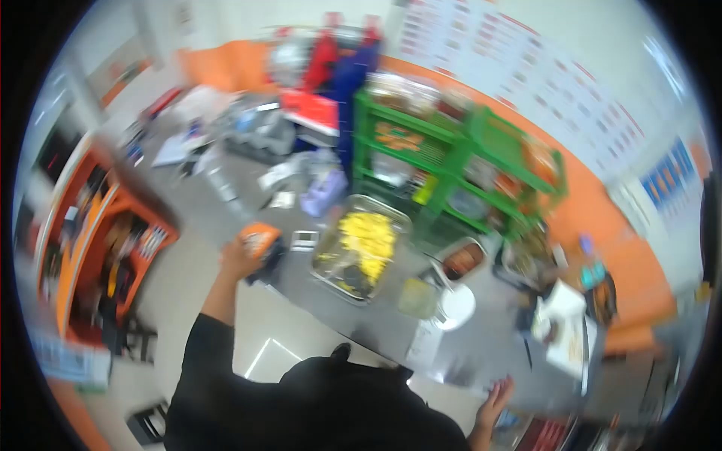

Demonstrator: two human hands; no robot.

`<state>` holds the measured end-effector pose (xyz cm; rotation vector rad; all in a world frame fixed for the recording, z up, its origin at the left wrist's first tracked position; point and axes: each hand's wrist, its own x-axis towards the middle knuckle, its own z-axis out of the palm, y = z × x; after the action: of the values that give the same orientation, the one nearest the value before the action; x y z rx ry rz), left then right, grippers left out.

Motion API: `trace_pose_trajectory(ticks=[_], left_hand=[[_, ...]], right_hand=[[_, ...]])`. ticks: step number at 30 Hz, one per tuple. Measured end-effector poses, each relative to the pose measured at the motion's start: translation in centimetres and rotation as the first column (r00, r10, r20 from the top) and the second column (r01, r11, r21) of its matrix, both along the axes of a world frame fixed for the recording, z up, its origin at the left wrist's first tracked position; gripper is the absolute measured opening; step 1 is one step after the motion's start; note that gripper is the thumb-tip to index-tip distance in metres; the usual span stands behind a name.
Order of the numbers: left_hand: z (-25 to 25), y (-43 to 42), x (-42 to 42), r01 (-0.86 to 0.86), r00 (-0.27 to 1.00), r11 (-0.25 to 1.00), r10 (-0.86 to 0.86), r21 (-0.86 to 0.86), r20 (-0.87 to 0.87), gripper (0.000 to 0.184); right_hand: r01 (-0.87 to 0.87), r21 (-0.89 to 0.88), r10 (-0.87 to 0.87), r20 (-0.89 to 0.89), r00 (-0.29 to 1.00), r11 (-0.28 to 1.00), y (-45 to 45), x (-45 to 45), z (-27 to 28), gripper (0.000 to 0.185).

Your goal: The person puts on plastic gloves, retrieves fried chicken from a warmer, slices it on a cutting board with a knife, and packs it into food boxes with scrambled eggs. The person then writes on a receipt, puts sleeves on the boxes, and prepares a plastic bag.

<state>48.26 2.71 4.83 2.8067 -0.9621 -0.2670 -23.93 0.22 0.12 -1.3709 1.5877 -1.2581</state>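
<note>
My left hand [239,257] is closed on the near side of an orange-topped dark object [260,237] at the table's left edge; blur hides what kind it is. To its right sits a small white device that looks like a scale [304,240]. Beyond that, a steel tray [322,264] holds yellow pieces [368,239], with some dark bits at its near end. My right hand [494,400] hangs off the front edge at the lower right, fingers apart and nothing in them.
Green crates [444,150] with packed food stand at the back of the steel table [301,289]. Right of the tray are a reddish-brown filled container [462,261], a white round lid or plate [456,307] and a cutting board [565,331]. An orange shelf unit [120,248] stands left.
</note>
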Motion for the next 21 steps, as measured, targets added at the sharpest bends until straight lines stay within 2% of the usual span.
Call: trace_pose_trajectory(ticks=[1,2,3,4,5,6,8,10,12,13,14,15,17,18,19,20,21], left_hand=[[-4.1,-0.5,2.9,0.119,0.983,0.993,-0.116,-0.011,0.144,0.090],[-7.6,-0.3,5.9,0.207,0.975,0.977,-0.202,-0.046,0.094,0.089],[-9.6,-1.3,6.7,0.182,0.978,0.969,-0.160,-0.170,0.132,0.089],[-10.4,-1.5,7.6,0.162,0.980,0.978,-0.145,-0.132,0.134,0.091],[-11.6,-2.4,8.4,0.089,0.976,0.988,-0.062,-0.127,0.208,0.096],[-9.5,-2.5,7.8,0.080,0.996,0.985,-0.074,-0.153,0.042,0.102],[-9.2,-3.5,6.6,-0.009,0.933,0.999,0.022,-0.038,0.360,0.099],[-8.0,-4.3,7.8,0.208,0.802,0.962,-0.065,-0.176,0.593,0.087],[1.1,-6.4,-1.0,0.352,0.849,0.794,-0.049,-0.495,0.525,0.072],[3.7,-7.6,-6.6,0.342,0.852,0.802,-0.045,-0.490,0.521,0.072],[6.0,-8.8,-12.5,0.435,0.876,0.595,-0.107,-0.676,0.470,0.065],[7.4,-9.4,-18.0,0.472,0.881,0.337,-0.178,-0.815,0.437,0.059],[6.6,-10.7,-28.3,0.476,0.778,0.052,-0.491,-0.878,0.393,0.050],[8.3,-11.4,-33.6,0.735,0.597,0.115,-0.578,-0.668,0.557,0.046],[9.6,-14.0,-38.9,0.609,0.370,-0.070,-0.856,-0.790,0.361,0.043],[11.5,-15.5,-43.5,0.666,0.253,0.035,-0.950,-0.745,0.182,0.048],[10.4,-17.9,-47.6,0.585,0.218,0.100,-0.975,-0.805,0.038,0.051]], right_hand=[[0.014,0.020,-0.014,0.013,1.000,1.000,0.1,0.1,1.3,0.046],[0.029,-0.042,-0.032,-0.070,0.997,0.999,0.4,0.4,2.4,0.045],[0.041,-0.057,-0.045,-0.081,0.996,0.998,0.4,-0.2,2.4,0.042],[0.080,-0.026,-0.080,-0.016,0.997,0.996,0.5,0.0,3.9,0.036],[0.091,-0.043,-0.092,-0.035,0.995,0.995,0.7,-0.8,3.9,0.032],[0.128,-0.069,-0.131,-0.047,0.990,0.989,0.6,-1.1,4.1,0.030],[0.201,-0.054,-0.204,-0.053,0.978,0.978,0.5,-3.2,2.9,0.030],[0.213,-0.043,-0.215,-0.066,0.974,0.976,-0.7,-5.8,1.9,0.031],[0.269,0.061,-0.264,-0.075,0.962,0.961,-2.6,-9.7,1.2,0.034],[0.259,0.068,-0.254,-0.082,0.964,0.963,-3.9,-11.5,1.2,0.034],[0.293,0.054,-0.290,-0.049,0.956,0.955,-5.7,-13.4,1.2,0.035],[0.325,0.039,-0.324,-0.011,0.946,0.945,-7.8,-15.3,1.2,0.035],[0.308,0.033,-0.309,0.009,0.951,0.951,-12.7,-19.5,1.0,0.037],[0.242,0.014,-0.241,-0.031,0.970,0.970,-15.3,-21.4,1.0,0.041],[0.175,0.000,-0.175,-0.072,0.982,0.985,-18.3,-23.3,1.2,0.046],[0.103,0.037,-0.104,0.009,0.995,0.994,-20.9,-24.9,1.3,0.053],[0.034,0.068,-0.041,0.097,0.994,0.997,-23.6,-26.0,1.3,0.060]])
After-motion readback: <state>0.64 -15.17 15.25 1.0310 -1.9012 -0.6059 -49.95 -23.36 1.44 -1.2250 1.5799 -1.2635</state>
